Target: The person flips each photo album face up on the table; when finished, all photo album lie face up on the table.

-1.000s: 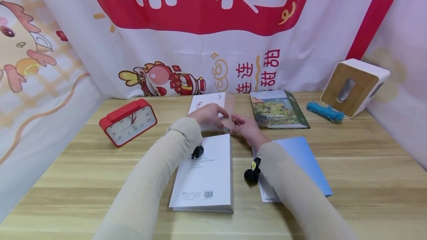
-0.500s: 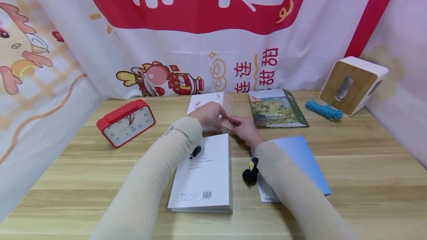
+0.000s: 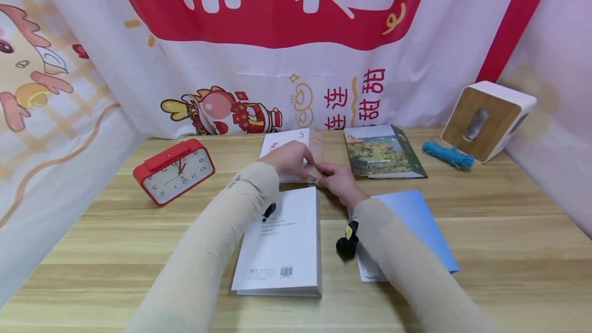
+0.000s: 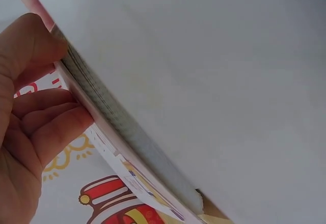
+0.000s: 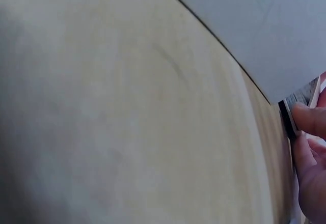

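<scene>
At the back of the table lies a white book [image 3: 284, 140] with a pale pink strip on its right side. My left hand [image 3: 289, 161] grips its near edge; in the left wrist view the thumb [image 4: 48, 46] is at the page edges and the curled fingers [image 4: 56, 117] are against the outside of the cover. My right hand [image 3: 339, 181] pinches the book's near right corner, close beside the left fingertips. In the right wrist view only part of this hand [image 5: 310, 147] shows, its thumb and finger at the corner.
Nearer lie a white book [image 3: 282, 251] with a barcode and a blue-covered book [image 3: 416, 225], partly under my right sleeve. A photo album [image 3: 381, 153] is at back right, by a blue rope bundle [image 3: 447, 154] and a tissue box [image 3: 485, 119]. A red clock [image 3: 176, 171] stands left.
My right hand has moved slightly left, up to the left fingertips, and its fingers have come together on the book's corner. The left hand has hardly moved.
</scene>
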A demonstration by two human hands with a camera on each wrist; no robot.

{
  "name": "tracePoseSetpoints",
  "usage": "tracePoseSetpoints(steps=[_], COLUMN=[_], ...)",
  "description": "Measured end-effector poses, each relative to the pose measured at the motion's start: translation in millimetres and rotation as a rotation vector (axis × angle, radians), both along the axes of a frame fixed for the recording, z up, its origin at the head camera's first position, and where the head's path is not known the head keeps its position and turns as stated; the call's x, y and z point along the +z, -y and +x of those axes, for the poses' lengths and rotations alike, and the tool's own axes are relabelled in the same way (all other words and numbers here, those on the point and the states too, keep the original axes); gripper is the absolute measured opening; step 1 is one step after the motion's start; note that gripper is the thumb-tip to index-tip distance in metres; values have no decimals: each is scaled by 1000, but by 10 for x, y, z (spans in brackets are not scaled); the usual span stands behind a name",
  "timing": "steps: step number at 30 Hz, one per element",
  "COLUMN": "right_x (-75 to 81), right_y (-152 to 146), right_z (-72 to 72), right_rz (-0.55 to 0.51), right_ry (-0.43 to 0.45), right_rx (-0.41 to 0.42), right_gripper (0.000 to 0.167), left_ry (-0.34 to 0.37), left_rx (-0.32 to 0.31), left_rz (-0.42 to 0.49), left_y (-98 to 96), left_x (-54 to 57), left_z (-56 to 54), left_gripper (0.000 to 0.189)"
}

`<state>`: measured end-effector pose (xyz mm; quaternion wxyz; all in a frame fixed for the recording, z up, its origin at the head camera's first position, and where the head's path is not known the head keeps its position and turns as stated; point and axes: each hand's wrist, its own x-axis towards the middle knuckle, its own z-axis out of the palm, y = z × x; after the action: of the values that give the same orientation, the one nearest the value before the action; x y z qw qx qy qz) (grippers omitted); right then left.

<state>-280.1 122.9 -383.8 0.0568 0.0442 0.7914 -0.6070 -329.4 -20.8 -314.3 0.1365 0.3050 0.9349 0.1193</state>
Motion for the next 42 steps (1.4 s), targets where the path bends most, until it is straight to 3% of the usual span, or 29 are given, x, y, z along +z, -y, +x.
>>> tracePoseSetpoints(steps=[8, 15, 19, 24, 29, 35, 39, 42], right_x=[31, 127, 178, 213, 290, 412, 484, 542], right_y=[-1, -19, -19, -20, -8, -12, -28, -39], right_z=[-1, 27, 31, 34, 59, 94, 119, 136], right_rz=[-90, -187, -223, -251, -250, -206, -147, -74], right_ry=[22, 61, 59, 32, -50, -151, -222, -292], right_rx=[6, -22, -45, -65, -98, -115, -94, -86], right_gripper=[50, 49, 47, 44, 42, 40, 39, 37], left_ry=[-15, -59, -45, 23, 58, 39, 13, 23], left_rx=[18, 15, 57, 140, 206, 245, 287, 322], left_rz=[41, 131, 179, 216, 301, 417, 508, 625], left_y=[75, 132, 151, 163, 168, 179, 185, 178], left_x=[72, 100, 143, 206, 270, 336, 312, 273], left_z=[3, -18, 1, 36, 76, 140, 188, 229], left_gripper=[33, 36, 37, 38, 35, 34, 33, 32])
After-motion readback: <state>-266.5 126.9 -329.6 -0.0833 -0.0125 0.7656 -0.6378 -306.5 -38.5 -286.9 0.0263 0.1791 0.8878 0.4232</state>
